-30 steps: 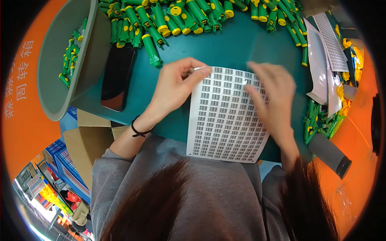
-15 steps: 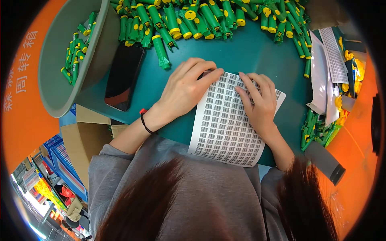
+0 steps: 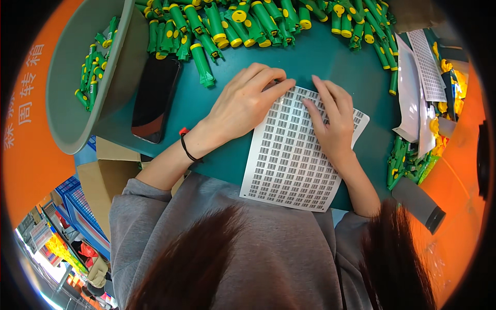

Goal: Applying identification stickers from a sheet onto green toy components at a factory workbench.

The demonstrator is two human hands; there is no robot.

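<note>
A white sheet of small printed labels lies in front of me, its near edge against my grey top. At the sheet's far left corner, my left hand has its thumb and index finger pinched together on the edge; the other fingers curl behind and are partly hidden. My right hand rests over the sheet's far right part, thumb and fingers stretched and apart. Beyond the left hand, a single green plastic tube with a yellow end lies on the green table.
Many green-and-yellow tubes are heaped along the far side. A grey-green basin holding more tubes and a black phone are at left, above an open cardboard box. More label sheets and a grey cylinder are at right.
The sheet lies flatter now, its near edge less curved. Both hands have shifted slightly farther from me, and the right fingers have straightened.
</note>
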